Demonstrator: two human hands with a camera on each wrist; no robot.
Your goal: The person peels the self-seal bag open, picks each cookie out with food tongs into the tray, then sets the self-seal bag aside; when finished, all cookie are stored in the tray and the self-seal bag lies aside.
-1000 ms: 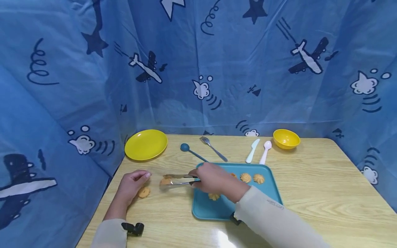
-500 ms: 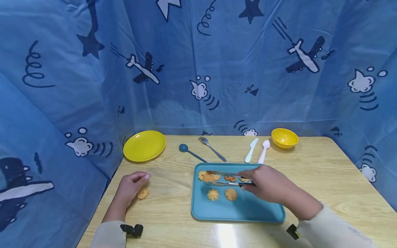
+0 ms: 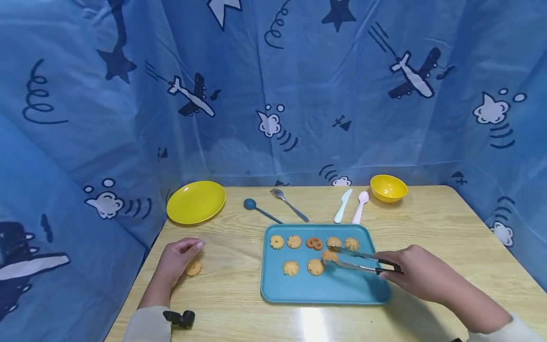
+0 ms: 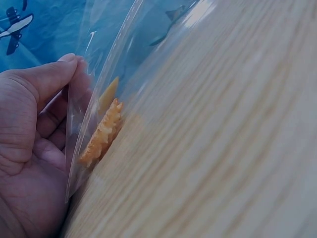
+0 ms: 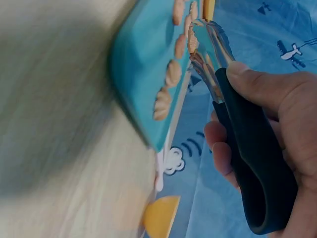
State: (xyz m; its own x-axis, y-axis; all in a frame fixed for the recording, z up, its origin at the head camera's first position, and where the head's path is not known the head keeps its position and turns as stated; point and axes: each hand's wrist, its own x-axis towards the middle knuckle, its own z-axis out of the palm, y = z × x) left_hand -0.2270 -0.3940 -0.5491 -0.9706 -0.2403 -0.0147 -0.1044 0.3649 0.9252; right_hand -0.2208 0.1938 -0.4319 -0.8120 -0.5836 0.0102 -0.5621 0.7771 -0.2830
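Note:
My left hand (image 3: 179, 259) pinches the edge of a clear plastic bag (image 4: 99, 82) at the table's left. A ridged cookie (image 4: 104, 134) shows through the film, close to the fingers. At the right, my right hand (image 3: 420, 274) grips black-handled metal tongs (image 3: 356, 267). Between the tongs' tips is a round cookie (image 3: 330, 256), held over the blue tray (image 3: 316, 295). On the tray lie several cookies in two rows, among them a pretzel-shaped cookie (image 3: 314, 243), a swirled cookie (image 3: 291, 268) and a round spotted cookie (image 3: 315, 267).
Behind the tray lie a dark blue ladle (image 3: 250, 204), a fork (image 3: 290, 205), a pale green knife (image 3: 343, 205) and a pink spoon (image 3: 361, 206). A yellow plate (image 3: 196, 203) stands back left, a yellow bowl (image 3: 388, 189) back right. A blue curtain (image 3: 239, 152) hangs behind.
My right hand has carried the cookie in the tongs rightward, from beside the bag to over the tray's lower row. My left hand stays at the bag.

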